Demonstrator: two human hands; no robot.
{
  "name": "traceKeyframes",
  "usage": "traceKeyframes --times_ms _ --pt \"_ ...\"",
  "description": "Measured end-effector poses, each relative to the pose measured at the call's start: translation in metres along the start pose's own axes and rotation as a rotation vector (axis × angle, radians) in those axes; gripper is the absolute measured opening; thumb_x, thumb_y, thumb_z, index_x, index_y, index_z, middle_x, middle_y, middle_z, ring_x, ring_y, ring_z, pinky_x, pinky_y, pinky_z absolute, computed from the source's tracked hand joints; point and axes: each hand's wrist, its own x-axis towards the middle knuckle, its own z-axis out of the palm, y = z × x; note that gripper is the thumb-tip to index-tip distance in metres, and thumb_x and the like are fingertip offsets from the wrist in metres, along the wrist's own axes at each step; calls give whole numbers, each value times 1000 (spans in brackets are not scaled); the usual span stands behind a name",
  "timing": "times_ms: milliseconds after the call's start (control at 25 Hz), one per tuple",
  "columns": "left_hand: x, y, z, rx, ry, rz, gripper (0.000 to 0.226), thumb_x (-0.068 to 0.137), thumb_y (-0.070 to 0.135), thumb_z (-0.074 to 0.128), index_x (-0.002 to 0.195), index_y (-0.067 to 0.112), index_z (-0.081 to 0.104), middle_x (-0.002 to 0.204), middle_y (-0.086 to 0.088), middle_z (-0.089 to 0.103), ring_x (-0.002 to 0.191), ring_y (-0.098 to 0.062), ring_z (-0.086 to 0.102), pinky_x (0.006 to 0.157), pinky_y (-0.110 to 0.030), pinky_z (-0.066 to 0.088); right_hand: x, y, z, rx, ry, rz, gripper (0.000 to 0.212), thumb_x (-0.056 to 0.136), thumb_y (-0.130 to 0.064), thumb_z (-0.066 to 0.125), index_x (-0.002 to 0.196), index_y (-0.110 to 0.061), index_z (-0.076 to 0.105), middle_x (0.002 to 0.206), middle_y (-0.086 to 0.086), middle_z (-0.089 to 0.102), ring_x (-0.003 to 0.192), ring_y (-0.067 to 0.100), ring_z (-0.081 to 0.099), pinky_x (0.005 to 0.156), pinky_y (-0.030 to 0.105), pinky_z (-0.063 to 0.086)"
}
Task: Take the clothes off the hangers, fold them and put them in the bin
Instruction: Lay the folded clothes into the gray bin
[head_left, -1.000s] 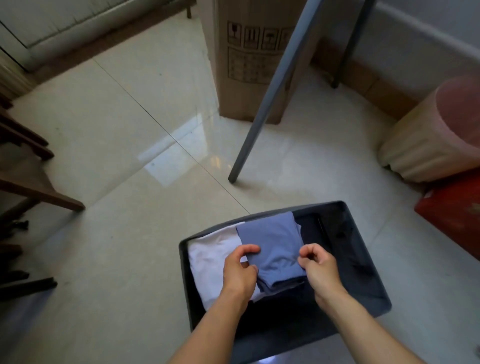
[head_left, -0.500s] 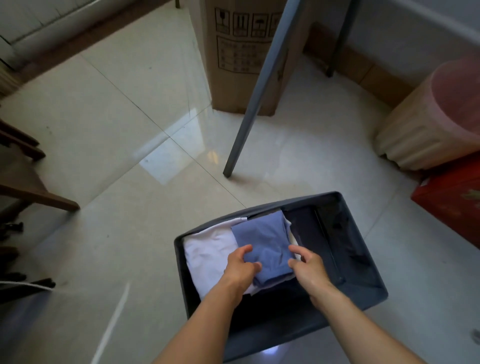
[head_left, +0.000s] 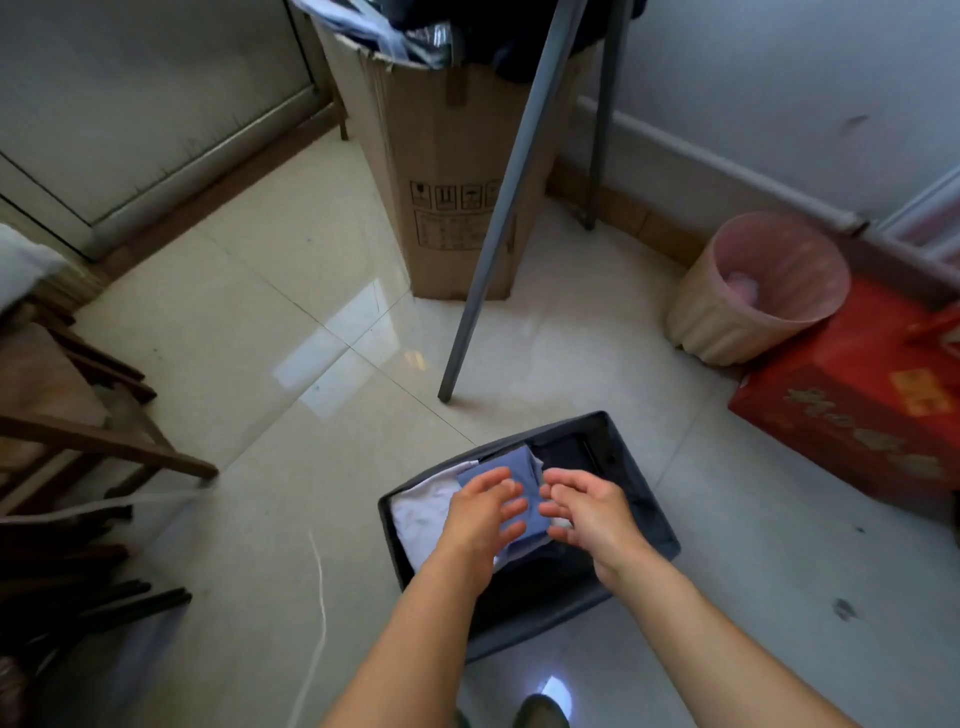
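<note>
A dark grey bin (head_left: 655, 525) stands on the tiled floor in front of me. Inside it lies a folded white garment (head_left: 421, 514) on the left, with a folded blue garment (head_left: 511, 470) on top of it toward the middle. A dark garment (head_left: 563, 452) fills the right part. My left hand (head_left: 480, 512) and my right hand (head_left: 584, 512) hover over the blue garment with fingers spread and relaxed, holding nothing. They hide most of the blue garment.
Two grey rack legs (head_left: 493, 218) slant down to the floor beyond the bin. A tall cardboard box (head_left: 441, 156) stands behind them. A pink waste basket (head_left: 763, 291) and a red box (head_left: 857, 395) are to the right, wooden furniture (head_left: 78, 441) to the left.
Both hands have let go of the blue garment and lifted off it with fingers spread. The garment now lies in the bin. My head has tilted up, showing more of the room.
</note>
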Motion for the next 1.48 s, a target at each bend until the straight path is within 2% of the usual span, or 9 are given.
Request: traceKeyframes --times_ms 160,360,480,920,1120,1240,1320,1400,1480 --pt "-80 33 16 -115 -59 58 25 100 9 46 125 10 54 98 -7 66 91 -21 65 78 -30 53 -82 -55 -20 118 -23 -60 21 98 -6 46 109 -13 63 93 8 69 76 18 64 67 28 49" --pt "-177 73 36 -143 -175 151 26 100 14 49 125 10 55 102 -8 68 93 -22 67 83 -33 54 -181 -111 -48 260 -2 -146 20 99 -7 45 110 -11 62 94 10 70 76 20 65 66 28 50" --pt "-240 93 47 -159 -256 211 24 100 16 50 123 11 57 102 -7 70 93 -21 68 77 -33 55 -244 -137 -68 366 45 -215 20 99 -6 44 105 -11 62 93 10 70 74 19 65 66 27 50" --pt "-429 96 119 21 -604 345 21 97 14 50 114 12 63 96 -7 73 81 -20 68 76 -33 54 -441 -176 -151 530 235 -555 20 99 -8 46 103 -11 65 87 8 72 71 17 67 67 30 49" --pt "-492 75 169 116 -719 466 18 96 11 51 106 13 65 83 -4 75 72 -18 66 73 -32 51 -501 -178 -213 576 378 -688 18 97 -5 48 101 -7 66 82 11 71 64 16 64 65 31 50" --pt "-524 56 202 173 -797 508 18 96 11 50 104 12 66 78 -3 73 72 -20 63 68 -32 50 -531 -180 -262 562 522 -798 18 96 -1 49 94 -7 65 76 11 68 48 9 50 45 20 37" --pt "-542 42 222 212 -847 513 18 97 11 49 103 10 66 78 -5 73 70 -20 64 63 -29 51 -556 -185 -303 506 687 -919 18 95 -2 50 91 -10 66 73 9 65 45 6 42 40 16 31" --pt "-558 29 239 250 -891 516 19 98 13 50 106 8 66 83 -8 73 69 -19 66 64 -30 52 -587 -194 -352 339 961 -1076 18 94 -6 53 89 -15 68 74 4 67 49 4 45 45 16 37" --pt "-569 21 249 269 -916 524 18 97 13 51 108 7 65 83 -10 72 66 -17 66 67 -32 51 -614 -207 -403 119 1331 -1166 20 92 -7 53 92 -17 70 82 4 70 62 5 58 58 20 47"
